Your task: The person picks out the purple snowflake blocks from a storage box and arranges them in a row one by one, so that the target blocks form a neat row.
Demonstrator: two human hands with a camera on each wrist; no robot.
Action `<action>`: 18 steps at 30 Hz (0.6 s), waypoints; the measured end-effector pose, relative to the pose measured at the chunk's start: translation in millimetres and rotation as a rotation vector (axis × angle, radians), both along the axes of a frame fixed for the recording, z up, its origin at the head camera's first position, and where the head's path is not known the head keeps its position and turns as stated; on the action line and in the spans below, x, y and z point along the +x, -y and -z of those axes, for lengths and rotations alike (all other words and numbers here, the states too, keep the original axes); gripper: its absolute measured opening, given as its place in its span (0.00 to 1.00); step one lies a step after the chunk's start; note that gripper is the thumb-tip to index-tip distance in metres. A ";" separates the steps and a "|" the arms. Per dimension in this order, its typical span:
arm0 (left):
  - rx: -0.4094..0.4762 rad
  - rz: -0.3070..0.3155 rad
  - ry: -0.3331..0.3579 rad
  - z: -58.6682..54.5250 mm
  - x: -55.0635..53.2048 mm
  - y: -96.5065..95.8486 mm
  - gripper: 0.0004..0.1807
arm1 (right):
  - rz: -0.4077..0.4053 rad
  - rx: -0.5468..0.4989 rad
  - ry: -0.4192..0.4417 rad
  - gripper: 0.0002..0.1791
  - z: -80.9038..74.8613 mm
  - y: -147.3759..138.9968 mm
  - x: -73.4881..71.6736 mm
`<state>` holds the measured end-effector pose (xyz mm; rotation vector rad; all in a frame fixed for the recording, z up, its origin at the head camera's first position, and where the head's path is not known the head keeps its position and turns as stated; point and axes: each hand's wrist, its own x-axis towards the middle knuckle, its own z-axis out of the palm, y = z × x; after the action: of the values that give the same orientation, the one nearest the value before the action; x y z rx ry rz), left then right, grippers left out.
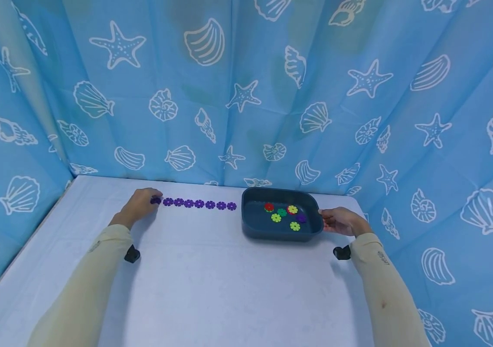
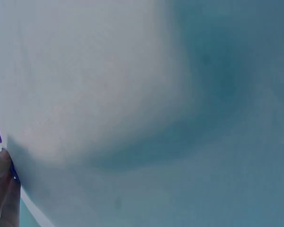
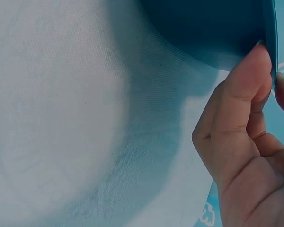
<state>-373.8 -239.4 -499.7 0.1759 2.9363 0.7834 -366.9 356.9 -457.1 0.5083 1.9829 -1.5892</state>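
Observation:
A row of several purple flower-shaped discs (image 1: 200, 204) runs across the far part of the white table. At its left end my left hand (image 1: 140, 206) pinches one more purple flower-shaped disc (image 1: 155, 199), which the left wrist view shows edge-on at the fingertips. To the right of the row stands a dark blue plastic basin (image 1: 255, 230). Inside it lie loose flower discs: a red one (image 1: 269, 207), a green one (image 1: 282, 212), a purple one (image 1: 301, 218) and several yellow ones (image 1: 276, 218). My right hand (image 1: 342, 221) holds the basin's right rim between thumb and fingers.
A white cloth (image 1: 229, 289) covers the table. Blue curtains (image 1: 237, 58) with white shells and starfish hang behind it and on both sides. A black wrist device (image 1: 132, 254) sits below my left wrist, and another one (image 1: 341, 253) below the right.

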 end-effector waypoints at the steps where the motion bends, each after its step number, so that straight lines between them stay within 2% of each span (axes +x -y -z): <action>1: 0.003 -0.001 -0.003 0.1 0.4 -0.5 0.21 | 0.000 -0.001 0.000 0.20 0.2 0.0 -0.2; 7: 0.005 -0.012 0.017 -0.8 0.9 -4.9 0.23 | -0.005 0.001 0.005 0.21 1.6 0.1 -0.2; 12: 0.014 0.010 0.023 -2.9 -1.9 -11.0 0.25 | -0.013 0.008 -0.005 0.20 1.7 -0.4 0.2; 18: 0.055 0.066 -0.001 -4.5 -6.7 -35.7 0.24 | -0.011 0.002 -0.005 0.20 1.2 -0.6 -1.8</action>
<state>-380.5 -203.6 -495.2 0.2766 2.8953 0.8553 -368.7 357.5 -458.2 0.4936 1.9879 -1.5835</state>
